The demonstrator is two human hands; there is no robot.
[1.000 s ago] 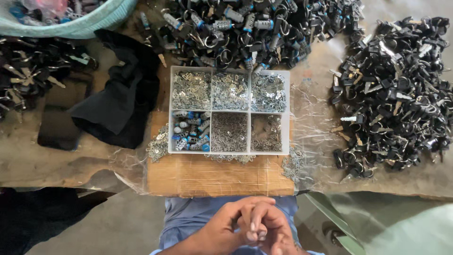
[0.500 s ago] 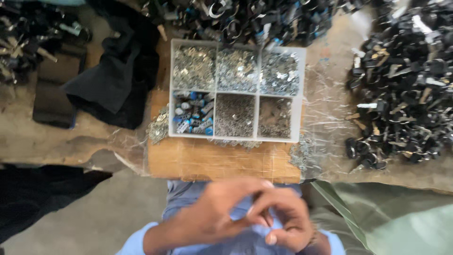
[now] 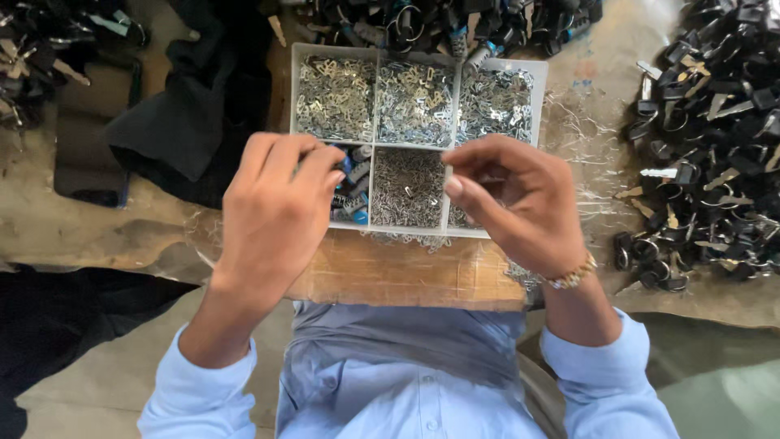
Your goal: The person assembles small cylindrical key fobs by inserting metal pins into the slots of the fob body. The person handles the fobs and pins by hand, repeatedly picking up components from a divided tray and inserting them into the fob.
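A white tray (image 3: pixel 418 58) with six compartments sits on a brown board (image 3: pixel 390 272) in front of me. Its top row holds silvery metal pieces (image 3: pixel 335 97), and the lower middle compartment holds fine metal pins (image 3: pixel 406 187). My left hand (image 3: pixel 276 211) hangs over the lower left compartment, its bent fingertips down among blue and black pieces (image 3: pixel 353 203). My right hand (image 3: pixel 520 203) hovers over the lower right compartment, thumb and forefinger drawn close together. Whether either hand holds a piece is hidden.
A big heap of black key-like parts with rings (image 3: pixel 715 146) lies to the right. More such parts (image 3: pixel 439 20) lie behind the tray, with others at the far left (image 3: pixel 32 57). A black cloth (image 3: pixel 187 122) lies left of the tray.
Both hands were together low over my lap. They have since parted and risen forward over the tray's lower row. The view has also moved closer to the tray.
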